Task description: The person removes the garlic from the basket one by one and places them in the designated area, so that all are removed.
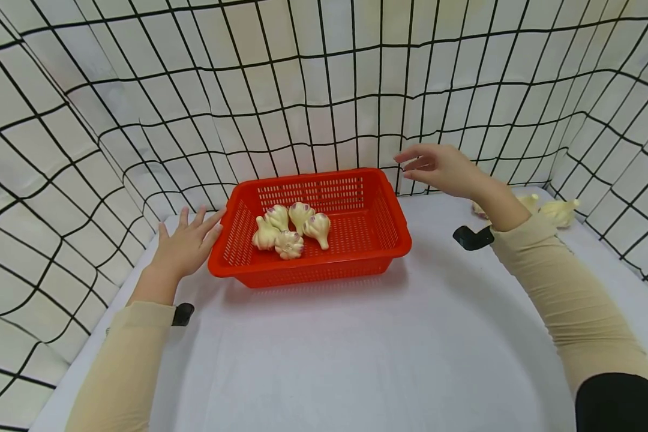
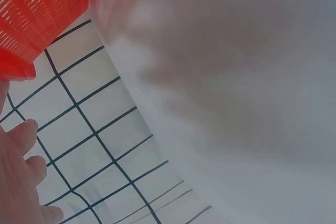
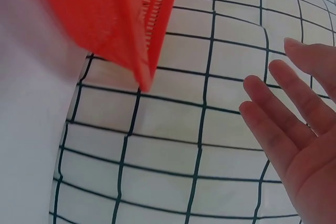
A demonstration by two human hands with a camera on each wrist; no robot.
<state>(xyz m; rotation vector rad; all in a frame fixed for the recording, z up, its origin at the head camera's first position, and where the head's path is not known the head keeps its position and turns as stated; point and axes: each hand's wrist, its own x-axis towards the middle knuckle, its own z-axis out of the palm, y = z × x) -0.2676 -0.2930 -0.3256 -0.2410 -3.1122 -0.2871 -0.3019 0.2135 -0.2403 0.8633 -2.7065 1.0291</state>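
A red plastic basket (image 1: 313,273) with slotted sides stands on the white table, several garlic bulbs (image 1: 288,245) grouped in its left half. My left hand (image 1: 186,245) is at the basket's left end, fingers spread and fingertips right at the rim. In the left wrist view, part of that hand (image 2: 21,177) shows below the basket's red rim (image 2: 16,66). Beyond the basket's right end my right hand (image 1: 445,169) is raised and holds nothing. Its extended fingers show in the right wrist view, where the hand (image 3: 299,135) is apart from the basket (image 3: 100,19).
More garlic bulbs (image 1: 560,212) lie at the back right of the table, partly hidden behind my right forearm. A black grid net (image 1: 324,90) over white sheeting surrounds the table at the back and both sides. White cloth (image 1: 324,360) covers the tabletop.
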